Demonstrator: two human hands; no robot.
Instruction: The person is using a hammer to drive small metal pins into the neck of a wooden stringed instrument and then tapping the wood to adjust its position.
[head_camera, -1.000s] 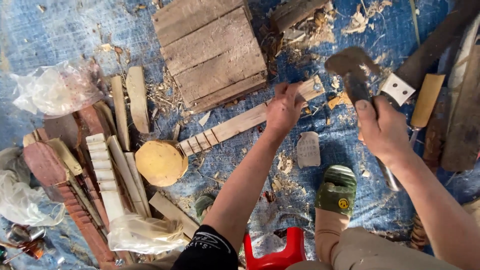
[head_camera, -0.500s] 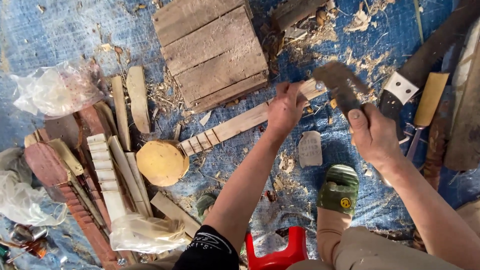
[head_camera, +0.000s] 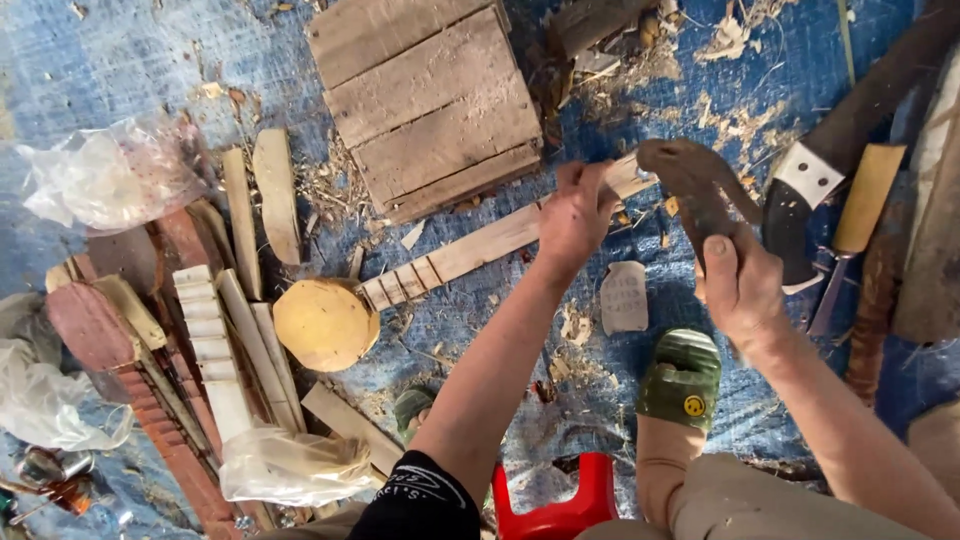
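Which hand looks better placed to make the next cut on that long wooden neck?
The right hand: it already holds the adze-like blade beside the wooden neck, while the left hand grips it steady.

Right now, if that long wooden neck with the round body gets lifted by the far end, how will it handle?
The neck is likely stiff: a straight wooden strip. It is probably end-heavy, since the round body sits opposite the left hand, so it may droop or swing. The body may roll a little on the tarp.
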